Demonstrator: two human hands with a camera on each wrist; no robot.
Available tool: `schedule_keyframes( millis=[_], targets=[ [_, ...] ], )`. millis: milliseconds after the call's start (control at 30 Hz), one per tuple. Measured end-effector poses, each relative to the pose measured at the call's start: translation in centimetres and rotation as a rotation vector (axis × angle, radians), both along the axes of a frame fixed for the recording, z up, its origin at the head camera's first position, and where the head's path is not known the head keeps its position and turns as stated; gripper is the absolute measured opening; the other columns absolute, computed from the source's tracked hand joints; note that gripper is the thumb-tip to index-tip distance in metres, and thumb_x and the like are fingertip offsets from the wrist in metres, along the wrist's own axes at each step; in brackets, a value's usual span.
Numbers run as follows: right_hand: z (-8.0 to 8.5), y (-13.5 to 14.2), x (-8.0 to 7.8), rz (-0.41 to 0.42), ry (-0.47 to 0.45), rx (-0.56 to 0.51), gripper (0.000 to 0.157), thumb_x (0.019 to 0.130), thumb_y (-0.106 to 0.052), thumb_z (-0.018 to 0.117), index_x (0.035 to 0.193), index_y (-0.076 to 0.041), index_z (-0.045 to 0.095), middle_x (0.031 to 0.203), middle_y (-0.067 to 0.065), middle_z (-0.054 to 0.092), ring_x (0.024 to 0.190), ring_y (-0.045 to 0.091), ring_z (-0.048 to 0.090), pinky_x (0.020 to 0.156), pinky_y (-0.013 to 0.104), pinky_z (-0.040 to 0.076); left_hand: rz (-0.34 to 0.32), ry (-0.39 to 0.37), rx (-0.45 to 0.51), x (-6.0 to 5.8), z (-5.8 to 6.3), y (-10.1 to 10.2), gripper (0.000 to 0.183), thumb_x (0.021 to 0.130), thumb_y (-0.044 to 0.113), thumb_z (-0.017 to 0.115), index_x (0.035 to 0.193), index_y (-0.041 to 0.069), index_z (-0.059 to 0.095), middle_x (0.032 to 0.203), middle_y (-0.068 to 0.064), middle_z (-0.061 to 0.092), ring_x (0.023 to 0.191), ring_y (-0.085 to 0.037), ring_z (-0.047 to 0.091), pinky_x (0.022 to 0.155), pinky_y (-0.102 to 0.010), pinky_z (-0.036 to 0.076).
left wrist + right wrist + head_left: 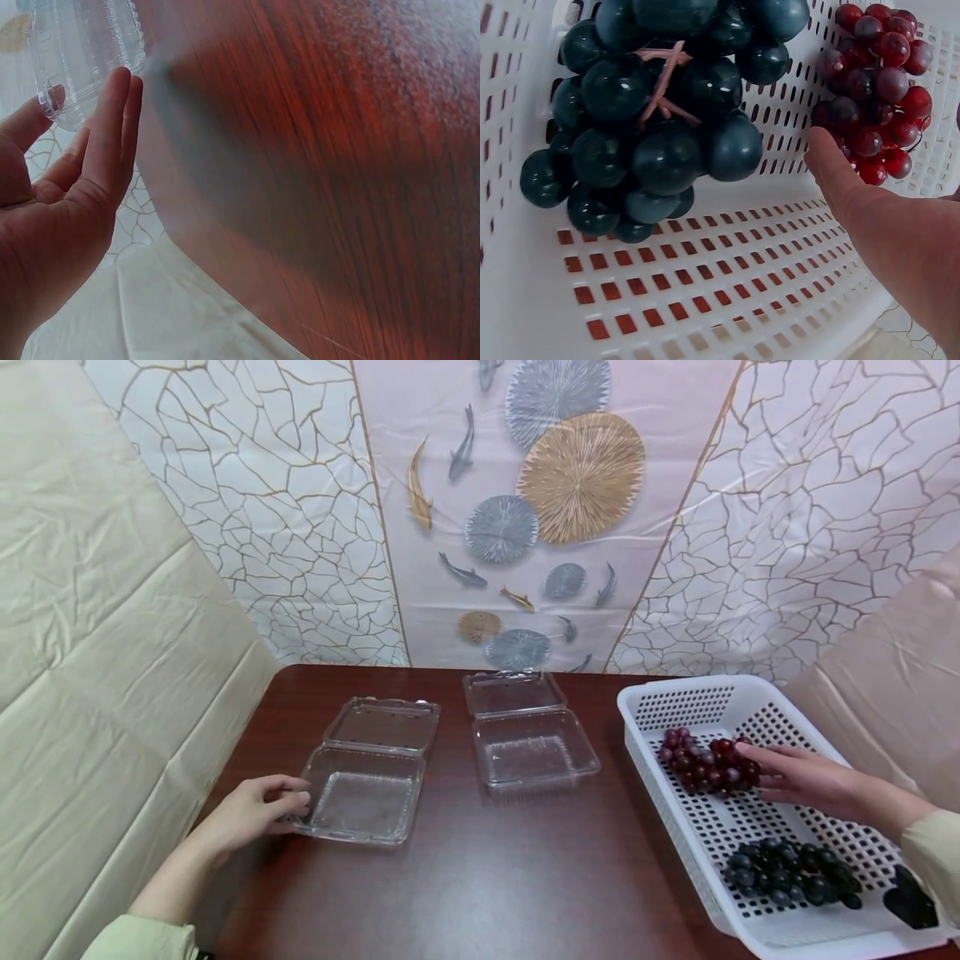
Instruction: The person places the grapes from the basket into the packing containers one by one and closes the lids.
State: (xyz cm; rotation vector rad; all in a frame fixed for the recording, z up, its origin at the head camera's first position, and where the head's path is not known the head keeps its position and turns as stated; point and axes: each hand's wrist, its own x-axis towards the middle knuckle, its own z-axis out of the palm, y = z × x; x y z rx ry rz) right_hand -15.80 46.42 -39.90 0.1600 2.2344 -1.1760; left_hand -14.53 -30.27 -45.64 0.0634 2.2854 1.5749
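Patterned cloth (562, 527) hangs behind everything: cracked-stone panels, with grey and gold rosettes and fish down the middle. Below it, a dark red-brown table (465, 877), wood-grained, glossy.

White perforated basket (675, 818) at the table's right side. Two clear plastic containers to the left of it, both with lids folded back. The nearer container (367, 802) sits towards the left edge; the farther container (532, 752) stands between it and the basket, its lid near the cloth.

Left hand (255, 810) at the nearer container's left wall. Wrist view: thumb on one side of the clear plastic, fingers on the other, apparently pinching the edge, though the exact contact is hard to make out.

Right hand (813, 783) reaches into the basket over its right side. Thumb and fingers are apart, thumb straight, tips at the red bunch; some fingers hidden.

Dark grapes (795, 872), blue-black with a pinkish stem, lie on the basket floor at the near end. Red grapes (705, 764), mixed bright and dull, lie farther back in the same basket, just beside the right fingertips.
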Motion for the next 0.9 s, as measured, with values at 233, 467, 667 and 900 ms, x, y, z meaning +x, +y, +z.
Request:
schedule_keyframes(
  millis=[233,467,667,900],
  targets=[
    [-0.2,-0.7,-0.4,-0.024,0.027,-0.031,0.090,0.117,-0.046,0.031,0.154,0.028,-0.003,0.161,0.052,0.010,0.148,0.062,0.031,0.109,0.040,0.057,-0.003,-0.006,0.007,0.1,0.0,0.2,0.047,0.105,0.010,0.068,0.138,-0.020,0.054,0.118,-0.026,0.072,0.105,-0.023,0.075,0.085,-0.037,0.067],
    [-0.5,-1.7,-1.1,-0.016,0.039,-0.035,0.089,0.117,-0.046,0.035,0.156,0.026,0.002,0.162,0.050,0.012,0.146,0.055,0.041,0.110,0.043,0.057,0.004,-0.002,-0.012,0.2,0.1,0.2,0.047,0.106,0.012,0.068,0.139,-0.019,0.055,0.118,-0.025,0.072,0.105,-0.022,0.075,0.085,-0.037,0.067],
    [-0.6,-2.5,-2.2,-0.039,0.028,-0.047,0.091,0.116,-0.046,0.040,0.155,0.027,0.003,0.160,0.049,0.021,0.143,0.044,0.048,0.111,0.046,0.056,0.015,-0.009,-0.007,0.2,-0.1,0.3,0.046,0.105,0.010,0.068,0.138,-0.019,0.055,0.116,-0.024,0.072,0.103,-0.021,0.075,0.084,-0.036,0.067],
    [-0.4,-3.6,-3.3,-0.021,0.014,-0.012,0.095,0.115,-0.049,0.042,0.155,0.027,0.000,0.159,0.050,0.019,0.150,0.061,0.028,0.112,0.053,0.054,0.005,0.007,-0.012,0.1,-0.2,0.2,0.045,0.106,0.009,0.066,0.138,-0.020,0.054,0.115,-0.024,0.073,0.103,-0.021,0.075,0.083,-0.037,0.068]
  ],
)
